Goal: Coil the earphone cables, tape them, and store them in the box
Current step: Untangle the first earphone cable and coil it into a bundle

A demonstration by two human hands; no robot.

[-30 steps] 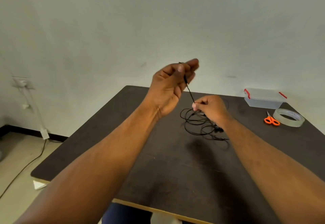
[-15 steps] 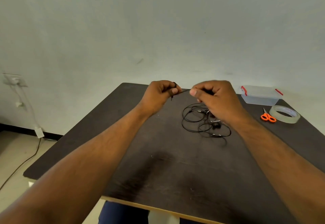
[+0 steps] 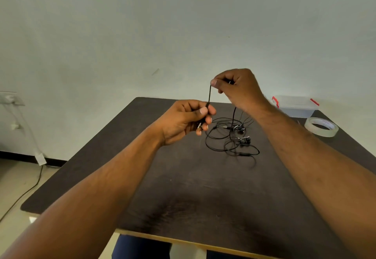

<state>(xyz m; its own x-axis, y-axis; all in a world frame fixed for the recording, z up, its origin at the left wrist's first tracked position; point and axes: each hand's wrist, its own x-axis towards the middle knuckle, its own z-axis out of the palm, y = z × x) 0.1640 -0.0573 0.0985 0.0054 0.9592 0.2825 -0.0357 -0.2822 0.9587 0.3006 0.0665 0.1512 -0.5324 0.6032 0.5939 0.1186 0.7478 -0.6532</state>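
Note:
A tangle of black earphone cables lies on the dark table, right of centre. My left hand is closed around the plug end of one cable, the metal jack poking out below the fingers. My right hand is raised above it and pinches the same cable; a short taut stretch runs between the two hands. From the right hand the cable drops down into the tangle. A clear plastic box with red clips stands shut at the far right. A roll of clear tape lies in front of it.
A pale wall rises right behind the table. At the left, a wall socket feeds a white lead that runs down to the floor. The table's pale front edge is near my body. The orange scissors are hidden behind my right forearm.
My right hand has risen from level with the left hand to well above it, drawing the cable upward. My left hand has dropped slightly and stays closed on the plug end.

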